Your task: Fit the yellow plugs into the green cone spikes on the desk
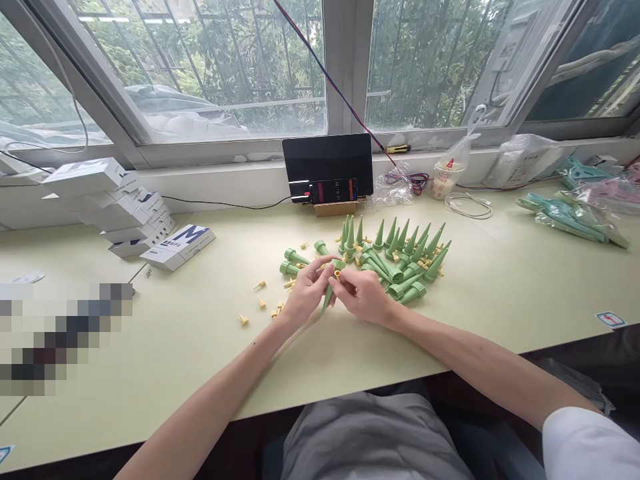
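Left hand (306, 293) | green cone (327, 297) | tip lower-left | long axis steeply slanted

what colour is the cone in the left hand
Green; the cone shows in the head view.

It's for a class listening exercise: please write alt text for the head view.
A person's left hand holds a green cone while the right hand holds a small yellow piece close to it, above a pale table. More green cones stand and lie nearby, with yellow pieces scattered around. Behind, a phone stands before a dark screen.
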The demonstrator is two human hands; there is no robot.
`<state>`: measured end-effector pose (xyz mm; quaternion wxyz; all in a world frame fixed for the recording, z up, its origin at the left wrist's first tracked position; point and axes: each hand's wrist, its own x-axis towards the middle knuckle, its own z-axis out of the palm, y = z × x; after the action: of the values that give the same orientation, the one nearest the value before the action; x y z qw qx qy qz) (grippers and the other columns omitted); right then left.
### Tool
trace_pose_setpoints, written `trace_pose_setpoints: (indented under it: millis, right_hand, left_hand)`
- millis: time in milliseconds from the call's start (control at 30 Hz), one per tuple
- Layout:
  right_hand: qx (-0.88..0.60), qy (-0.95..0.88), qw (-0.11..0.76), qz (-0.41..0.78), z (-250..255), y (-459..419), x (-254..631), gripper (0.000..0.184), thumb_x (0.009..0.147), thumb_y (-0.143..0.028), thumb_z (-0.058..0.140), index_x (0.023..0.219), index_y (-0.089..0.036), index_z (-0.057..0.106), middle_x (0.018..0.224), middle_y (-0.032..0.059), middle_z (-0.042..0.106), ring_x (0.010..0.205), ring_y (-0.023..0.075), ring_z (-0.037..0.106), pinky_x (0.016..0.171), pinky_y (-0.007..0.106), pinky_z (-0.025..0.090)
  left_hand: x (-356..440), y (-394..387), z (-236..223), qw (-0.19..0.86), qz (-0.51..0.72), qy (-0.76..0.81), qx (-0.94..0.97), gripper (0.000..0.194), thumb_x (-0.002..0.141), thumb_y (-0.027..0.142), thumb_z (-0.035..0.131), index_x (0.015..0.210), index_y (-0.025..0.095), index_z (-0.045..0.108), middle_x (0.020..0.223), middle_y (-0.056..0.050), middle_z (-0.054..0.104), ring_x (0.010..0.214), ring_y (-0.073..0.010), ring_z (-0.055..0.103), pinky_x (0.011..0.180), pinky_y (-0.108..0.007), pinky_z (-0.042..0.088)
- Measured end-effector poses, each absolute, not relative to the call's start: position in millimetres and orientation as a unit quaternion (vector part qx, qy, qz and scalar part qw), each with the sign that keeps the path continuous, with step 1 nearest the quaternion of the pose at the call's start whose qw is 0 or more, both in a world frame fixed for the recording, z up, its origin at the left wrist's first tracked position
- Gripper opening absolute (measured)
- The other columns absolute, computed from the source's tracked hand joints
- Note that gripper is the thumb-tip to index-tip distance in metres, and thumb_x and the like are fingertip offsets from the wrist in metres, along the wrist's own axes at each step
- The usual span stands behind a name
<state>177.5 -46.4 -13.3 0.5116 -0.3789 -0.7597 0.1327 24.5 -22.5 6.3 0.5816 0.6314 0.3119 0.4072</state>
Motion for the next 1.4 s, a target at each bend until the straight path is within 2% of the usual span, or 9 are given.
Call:
trace_pose_setpoints:
  millis: [533,867,1400]
  right_hand:
    - [-0.391,-0.760,0.500,0.139,-15.9,-45.6,178.1,0.038,0.095,-0.027,0.051,0.062,-0.022,0.033,0.049,-0.0050,0.046,0.043,0.0079,0.041,0.045,0.022,0.035]
    - [-0.383,-0.761,0.507,0.132,-13.0,-47.5,177.0,0.039,0.095,-0.024,0.050,0.060,-0.022,0.034,0.048,-0.0039,0.052,0.041,0.0078,0.043,0.044,0.021,0.035]
    - [-0.389,-0.755,0.521,0.080,-10.5,-49.4,175.1,0.046,0.099,-0.030,0.048,0.057,-0.022,0.029,0.044,-0.0051,0.043,0.040,0.0070,0.037,0.044,0.023,0.031]
  left_hand:
    - [23.8,-22.8,6.4,0.574,0.413,0.309,0.636,0.043,0.093,0.052,0.060,0.121,0.019,0.062,0.055,0.006,0.051,0.042,-0.0096,0.051,0.046,-0.022,0.044]
    - [24.1,-22.4,3.2,0.569,0.427,0.299,0.636,0.044,0.094,0.051,0.059,0.124,0.020,0.059,0.058,0.005,0.053,0.045,-0.0098,0.053,0.046,-0.022,0.045]
    - [26.0,-26.5,6.9,0.561,0.429,0.306,0.639,0.041,0.094,0.052,0.058,0.121,0.021,0.060,0.058,0.007,0.049,0.042,-0.0078,0.048,0.042,-0.021,0.044]
